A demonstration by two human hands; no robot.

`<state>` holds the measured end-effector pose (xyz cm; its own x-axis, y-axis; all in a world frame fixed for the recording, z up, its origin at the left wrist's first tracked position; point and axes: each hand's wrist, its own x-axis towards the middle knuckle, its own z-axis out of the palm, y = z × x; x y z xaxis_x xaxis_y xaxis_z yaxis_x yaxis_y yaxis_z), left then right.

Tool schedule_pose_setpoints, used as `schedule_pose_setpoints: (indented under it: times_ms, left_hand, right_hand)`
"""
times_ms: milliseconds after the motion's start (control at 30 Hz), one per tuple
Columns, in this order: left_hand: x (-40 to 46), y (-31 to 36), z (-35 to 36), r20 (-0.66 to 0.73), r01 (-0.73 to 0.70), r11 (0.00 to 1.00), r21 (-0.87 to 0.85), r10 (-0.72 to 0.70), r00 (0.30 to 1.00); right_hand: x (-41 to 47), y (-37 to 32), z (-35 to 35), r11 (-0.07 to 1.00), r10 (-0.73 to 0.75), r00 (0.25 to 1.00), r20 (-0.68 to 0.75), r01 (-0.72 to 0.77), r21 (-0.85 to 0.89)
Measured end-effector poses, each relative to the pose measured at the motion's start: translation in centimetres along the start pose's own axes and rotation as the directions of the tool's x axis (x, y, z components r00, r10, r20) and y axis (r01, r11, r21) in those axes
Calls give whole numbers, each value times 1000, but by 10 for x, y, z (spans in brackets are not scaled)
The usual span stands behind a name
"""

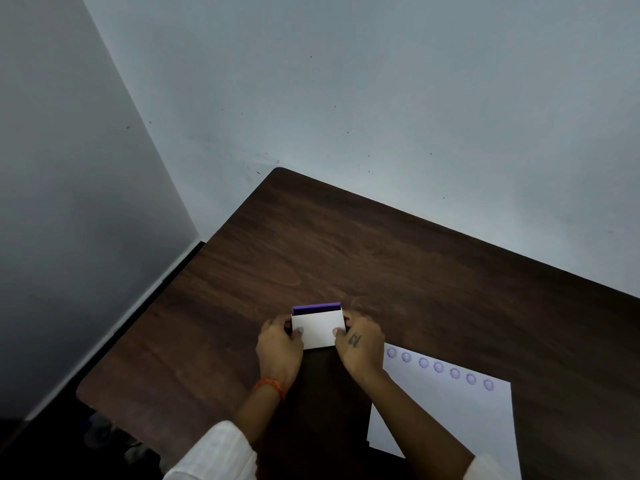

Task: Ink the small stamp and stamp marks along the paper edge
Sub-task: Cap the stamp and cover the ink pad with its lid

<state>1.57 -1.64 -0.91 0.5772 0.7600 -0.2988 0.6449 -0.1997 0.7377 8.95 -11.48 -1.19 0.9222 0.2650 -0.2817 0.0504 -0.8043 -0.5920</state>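
White sleeves (pixel 214 452) frame my view. Both hands pinch one small white box: my left hand (pixel 278 348) grips its left side, my right hand (pixel 360 348) its right, thumbs on top. One purple ink pad (pixel 316 309) peeks from the box's (pixel 318 329) far end. Seven purple marks (pixel 439 367) line the far edge of one paper (pixel 460 427) at right.

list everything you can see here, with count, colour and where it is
table: one, dark brown wood, against the pale walls
ink pad: one, purple, sticking out of the sleeve's far end
sleeve: one, white, mid-table, held at both sides
paper: one sheet, white, near right of the table
stamp marks: seven visible, purple, along the paper's far edge
left hand: one, orange wrist thread, gripping the sleeve
right hand: one, gripping the sleeve
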Motion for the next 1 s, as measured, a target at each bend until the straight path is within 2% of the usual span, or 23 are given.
schedule_pose_setpoints:
  times_ms: [167, 633, 833, 1000]
  left_hand:
    - [-1, 3, 2, -18, 3, 1000, -3, -3, 1000]
    - [3, 2, 0, -7, 19, 1000, 12, -19, 1000]
    - [2, 2, 2, -18, -7, 1000, -1, 7, 1000]
    - [2, 1, 3, -11, 8, 1000, 7, -8, 1000]
  right_hand:
    - [-4, 1, 1, 1000, -9, 998, -64, 11, 28]
    - [6, -1, -3, 1000, 18, 1000, 0, -18, 16]
    - [1, 2, -1, 999, 7, 997, -74, -5, 35]
    - [2, 4, 2, 998, 46, 997, -66, -43, 49]
